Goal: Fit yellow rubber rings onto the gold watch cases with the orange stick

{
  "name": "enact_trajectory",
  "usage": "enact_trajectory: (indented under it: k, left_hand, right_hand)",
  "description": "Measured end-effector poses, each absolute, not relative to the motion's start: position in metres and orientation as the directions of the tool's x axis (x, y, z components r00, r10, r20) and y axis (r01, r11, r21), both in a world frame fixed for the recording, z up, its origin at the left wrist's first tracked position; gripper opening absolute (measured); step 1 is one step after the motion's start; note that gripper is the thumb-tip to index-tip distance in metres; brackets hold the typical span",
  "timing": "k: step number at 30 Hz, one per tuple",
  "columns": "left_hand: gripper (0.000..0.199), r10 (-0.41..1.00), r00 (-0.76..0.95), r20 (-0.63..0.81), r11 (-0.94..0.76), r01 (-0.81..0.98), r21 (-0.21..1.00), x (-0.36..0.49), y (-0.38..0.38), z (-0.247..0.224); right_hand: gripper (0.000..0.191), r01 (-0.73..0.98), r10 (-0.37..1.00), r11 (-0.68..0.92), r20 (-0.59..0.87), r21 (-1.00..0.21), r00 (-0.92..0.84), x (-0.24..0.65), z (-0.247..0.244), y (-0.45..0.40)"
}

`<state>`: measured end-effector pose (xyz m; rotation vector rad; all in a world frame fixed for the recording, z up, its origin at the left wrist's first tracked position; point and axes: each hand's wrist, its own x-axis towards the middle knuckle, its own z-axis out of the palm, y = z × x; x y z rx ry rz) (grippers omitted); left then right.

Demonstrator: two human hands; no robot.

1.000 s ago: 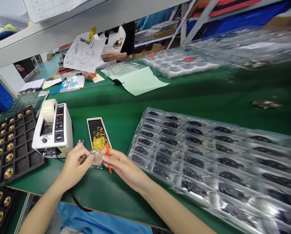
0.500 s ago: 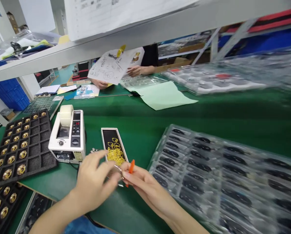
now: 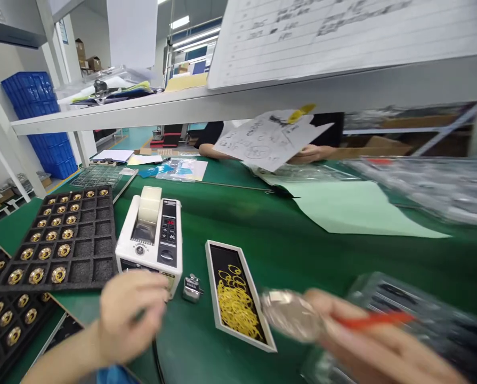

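Observation:
My right hand, blurred by motion, grips a round, shiny metal piece at its edge. A thin orange-red stick is also held between its fingers. My left hand hovers in front of the white tape dispenser, thumb and fingers apart and nothing seen between them. A small metal tally counter stands just right of that hand. Between the hands lies a white-rimmed box with many thin yellow rings inside.
A black foam tray of gold round parts lies at left, with another tray below it. Clear plastic trays with dark parts sit at right, partly behind my right hand. Across the bench a person holds a paper under the shelf.
My view has swung left and up. My right hand, with the round metal piece and stick, has moved right, apart from my left hand, which is now by the dispenser. The tally counter is uncovered.

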<state>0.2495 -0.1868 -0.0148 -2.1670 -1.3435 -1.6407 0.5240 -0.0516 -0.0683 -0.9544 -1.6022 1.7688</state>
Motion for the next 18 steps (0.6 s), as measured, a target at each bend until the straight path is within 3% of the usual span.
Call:
enact_trajectory:
  k: [1,3,4,5,6,8,13,18]
  left_hand:
    - [0.019,0.569,-0.062,0.82,-0.503,0.763,0.406,0.228,-0.179,-0.009]
    - [0.015,0.574,-0.258,0.777,-0.23,0.86,0.455,0.179,-0.152,0.001]
    - [0.018,0.637,-0.371,0.676,-0.039,0.86,0.508,0.153,-0.134,0.003]
    - [0.018,0.671,-0.412,0.616,0.037,0.849,0.527,0.128,-0.113,0.005]
    - [0.017,0.7,-0.43,0.571,0.078,0.84,0.537,0.105,-0.091,0.004]
    - [0.014,0.761,-0.457,0.46,0.161,0.82,0.548,0.065,-0.05,-0.001]
    - [0.03,0.807,-0.534,0.25,0.346,0.773,0.532,0.01,0.02,-0.02]
    - [0.034,0.791,-0.596,0.139,0.459,0.727,0.51,-0.004,0.058,-0.025]
  right_hand:
    - [0.033,0.182,0.863,0.046,-0.053,-0.982,-0.503,0.525,-0.064,-0.022]
    - [0.026,0.516,0.896,0.233,-0.023,-0.824,-0.443,0.523,-0.06,0.035]
    - [0.022,0.686,0.92,0.27,-0.029,-0.676,-0.39,0.52,-0.059,0.059]
    - [0.02,0.824,0.939,0.296,-0.008,-0.484,-0.343,0.515,-0.06,0.078]
    - [0.019,0.889,0.945,0.313,0.013,-0.334,-0.328,0.51,-0.061,0.093]
    - [0.02,0.929,0.947,0.322,0.051,-0.182,-0.318,0.498,-0.065,0.109]
    - [0.027,0.924,0.935,0.349,0.125,-0.158,-0.332,0.475,-0.072,0.091]
    - [0.027,0.845,0.852,0.493,0.311,-0.205,-0.421,0.496,-0.087,0.046]
